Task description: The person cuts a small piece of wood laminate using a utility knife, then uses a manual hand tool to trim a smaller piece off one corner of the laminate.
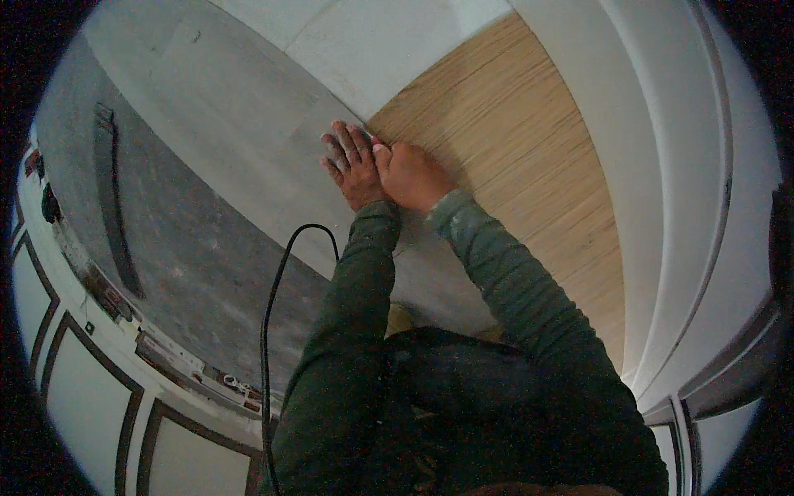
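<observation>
My left hand (352,169) lies with its fingers stretched out on a light grey surface (190,99), by the corner of a wood-look flooring piece (521,165). Pale dust shows on those fingers. My right hand (413,175) is closed beside it, touching it, around a small reddish thing (377,140) that is mostly hidden and too small to name. A white tiled surface (347,41) meets the wood-look piece just beyond my hands.
A black cable (284,260) loops left of my left forearm. Darker grey floor (165,240) holds a long dark strip (114,207). Tools and scraps (198,372) lie along the panelled wall (91,397) at left. A white curved edging (662,165) runs down the right.
</observation>
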`<state>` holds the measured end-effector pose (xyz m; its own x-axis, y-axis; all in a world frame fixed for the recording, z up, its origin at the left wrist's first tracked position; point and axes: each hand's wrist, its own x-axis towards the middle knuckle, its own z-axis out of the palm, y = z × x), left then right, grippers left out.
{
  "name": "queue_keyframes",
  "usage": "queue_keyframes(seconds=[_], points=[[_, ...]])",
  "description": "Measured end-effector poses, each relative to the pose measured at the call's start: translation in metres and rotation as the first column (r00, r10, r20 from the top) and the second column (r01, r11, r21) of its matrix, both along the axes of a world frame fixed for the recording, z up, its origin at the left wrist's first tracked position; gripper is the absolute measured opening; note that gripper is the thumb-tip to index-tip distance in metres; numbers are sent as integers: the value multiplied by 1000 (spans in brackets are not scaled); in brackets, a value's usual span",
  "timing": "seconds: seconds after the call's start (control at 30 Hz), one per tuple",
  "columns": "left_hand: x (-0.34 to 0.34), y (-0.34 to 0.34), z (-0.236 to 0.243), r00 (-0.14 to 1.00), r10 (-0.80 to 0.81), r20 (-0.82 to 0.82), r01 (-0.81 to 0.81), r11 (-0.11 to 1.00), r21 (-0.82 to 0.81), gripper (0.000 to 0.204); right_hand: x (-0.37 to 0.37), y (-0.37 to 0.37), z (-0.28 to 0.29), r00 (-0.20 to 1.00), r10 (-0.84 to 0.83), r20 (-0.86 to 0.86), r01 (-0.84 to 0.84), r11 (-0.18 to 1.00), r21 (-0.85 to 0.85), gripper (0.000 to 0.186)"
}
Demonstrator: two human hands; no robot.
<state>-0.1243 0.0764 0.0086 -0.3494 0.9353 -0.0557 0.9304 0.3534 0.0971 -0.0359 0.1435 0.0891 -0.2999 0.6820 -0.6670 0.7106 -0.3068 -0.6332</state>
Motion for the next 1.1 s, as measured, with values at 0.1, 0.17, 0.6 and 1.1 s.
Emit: queue_keyframes(seconds=[0.1, 0.17, 0.6, 1.1], points=[[1, 0, -2, 1000, -4, -14, 4, 1000, -7, 59, 1, -2, -1, 1000, -31, 1, 31, 999, 20, 51], [2, 0, -3, 1000, -4, -17, 4, 1000, -23, 59, 2, -1, -2, 998, -59, -1, 59, 998, 26, 50], [-7, 5, -2, 1000, 17, -15, -17, 999, -33, 60, 6, -4, 4, 1000, -28, 6, 28, 999, -15, 50], [-12, 17, 17, 997, 52, 58, -53, 999, 5, 51, 27, -34, -2, 999, -31, 17, 32, 999, -17, 49]])
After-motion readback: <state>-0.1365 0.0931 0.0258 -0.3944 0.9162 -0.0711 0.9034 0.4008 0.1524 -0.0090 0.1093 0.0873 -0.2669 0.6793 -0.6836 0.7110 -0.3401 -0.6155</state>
